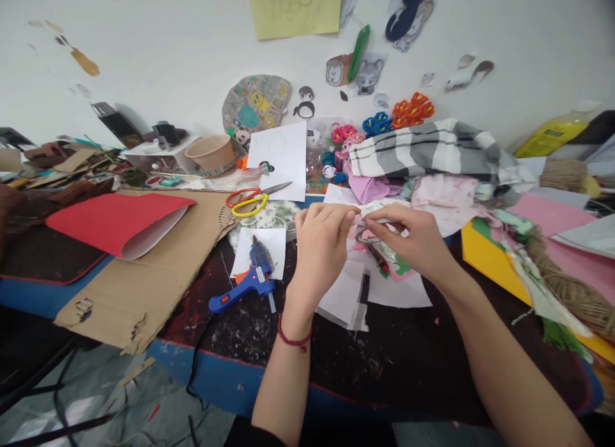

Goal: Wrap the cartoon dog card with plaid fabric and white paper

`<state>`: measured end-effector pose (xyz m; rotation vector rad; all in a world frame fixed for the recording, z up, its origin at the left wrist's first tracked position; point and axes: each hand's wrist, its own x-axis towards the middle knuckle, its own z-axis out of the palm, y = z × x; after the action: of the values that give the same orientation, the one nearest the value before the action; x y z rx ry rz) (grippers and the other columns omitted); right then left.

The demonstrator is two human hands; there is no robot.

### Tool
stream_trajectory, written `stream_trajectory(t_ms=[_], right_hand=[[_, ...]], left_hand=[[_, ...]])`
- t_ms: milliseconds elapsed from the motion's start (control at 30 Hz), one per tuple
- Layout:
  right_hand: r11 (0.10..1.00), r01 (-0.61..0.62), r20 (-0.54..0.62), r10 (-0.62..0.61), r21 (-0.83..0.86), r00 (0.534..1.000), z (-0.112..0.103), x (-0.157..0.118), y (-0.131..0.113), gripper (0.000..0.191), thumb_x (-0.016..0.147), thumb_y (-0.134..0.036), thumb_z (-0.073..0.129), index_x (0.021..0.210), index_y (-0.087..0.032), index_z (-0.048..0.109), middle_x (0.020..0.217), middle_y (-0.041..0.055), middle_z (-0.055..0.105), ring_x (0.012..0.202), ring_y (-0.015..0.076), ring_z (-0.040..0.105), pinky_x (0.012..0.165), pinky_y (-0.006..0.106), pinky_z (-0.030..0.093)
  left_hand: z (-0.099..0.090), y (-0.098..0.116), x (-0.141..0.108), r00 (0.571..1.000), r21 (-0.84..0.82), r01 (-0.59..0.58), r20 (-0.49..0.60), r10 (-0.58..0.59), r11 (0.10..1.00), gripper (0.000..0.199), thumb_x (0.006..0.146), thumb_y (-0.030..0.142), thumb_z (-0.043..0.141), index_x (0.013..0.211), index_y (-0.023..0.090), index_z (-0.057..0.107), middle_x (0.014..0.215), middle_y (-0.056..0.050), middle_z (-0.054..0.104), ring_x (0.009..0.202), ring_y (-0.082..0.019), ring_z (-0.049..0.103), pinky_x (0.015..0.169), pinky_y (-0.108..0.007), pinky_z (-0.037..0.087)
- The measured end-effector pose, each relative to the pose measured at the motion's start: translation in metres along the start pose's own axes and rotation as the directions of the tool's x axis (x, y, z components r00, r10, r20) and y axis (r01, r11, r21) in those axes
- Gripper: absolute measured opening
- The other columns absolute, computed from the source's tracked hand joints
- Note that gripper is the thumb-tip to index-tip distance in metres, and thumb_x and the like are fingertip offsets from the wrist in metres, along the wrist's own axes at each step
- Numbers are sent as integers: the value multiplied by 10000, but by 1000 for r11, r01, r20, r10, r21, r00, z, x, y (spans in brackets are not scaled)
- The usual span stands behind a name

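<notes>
My left hand (323, 242), with a red cord bracelet at the wrist, is closed, its fingertips pinched close to those of my right hand. What it pinches is too small to make out. My right hand (414, 239) is closed around a pale ring that looks like a roll of tape (364, 235), partly hidden by the fingers. Below the hands lie white paper pieces (342, 296) and a pink and green cutout (403, 271). To the left, a blue glue gun (250, 282) rests on a white paper square, with red and yellow-handled scissors (252, 202) behind it.
A cardboard sheet (158, 274) and a red paper envelope (120, 223) lie at left. Checkered cloth (423, 149), yarn flowers (412, 111) and a brown bowl (210, 154) stand along the wall. Yellow card (494, 261) and twine (571, 287) are at right. The glue gun's cord hangs over the front edge.
</notes>
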<state>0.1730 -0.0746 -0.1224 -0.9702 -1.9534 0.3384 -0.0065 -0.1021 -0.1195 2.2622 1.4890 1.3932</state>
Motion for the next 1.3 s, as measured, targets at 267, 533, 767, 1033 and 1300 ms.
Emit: stream_trajectory(t_ms=[267, 533, 767, 1033, 1300], right_hand=[[1000, -6, -28, 6, 1, 1000, -2, -1, 5, 90, 893, -296, 677, 842, -241, 728, 844, 16, 755, 736, 181, 644, 583, 318, 403], [999, -46, -1, 46, 11, 999, -5, 0, 2, 107, 898, -308, 670, 848, -235, 729, 864, 22, 757, 753, 184, 652, 603, 321, 417], [996, -75, 35, 73, 40, 997, -7, 0, -3, 111, 869, -351, 706, 817, -253, 713, 825, 5, 731, 709, 175, 616, 610, 326, 428], [997, -56, 68, 52, 60, 996, -9, 0, -4, 111, 853, -284, 699, 767, -232, 652, 778, 0, 674, 731, 164, 575, 607, 305, 400], [997, -75, 114, 70, 34, 991, -7, 0, -7, 131, 844, -196, 639, 724, -215, 591, 728, -11, 625, 693, 144, 542, 610, 289, 390]], left_hand=[[-8, -2, 3, 943, -438, 218, -135, -303, 872, 384, 1017, 387, 465, 698, 207, 583, 665, 0, 622, 641, -118, 563, 624, -274, 419], [-5, -8, 1, 926, -307, 234, -219, -307, 923, 118, 917, 311, 654, 924, 204, 703, 769, -10, 714, 688, -140, 618, 686, -288, 479], [-5, 0, 2, 998, 0, 59, 8, -59, 998, 94, 942, 308, 638, 979, 265, 713, 1066, 4, 749, 1017, -209, 604, 899, -384, 374], [-5, 0, 2, 996, -94, 44, 86, -36, 995, 79, 907, 275, 688, 845, 227, 684, 903, 9, 745, 847, -171, 594, 820, -342, 385], [1, -3, -1, 999, -68, -13, 33, 15, 998, 91, 903, 292, 698, 836, 230, 702, 868, 13, 750, 803, -157, 593, 780, -327, 380]])
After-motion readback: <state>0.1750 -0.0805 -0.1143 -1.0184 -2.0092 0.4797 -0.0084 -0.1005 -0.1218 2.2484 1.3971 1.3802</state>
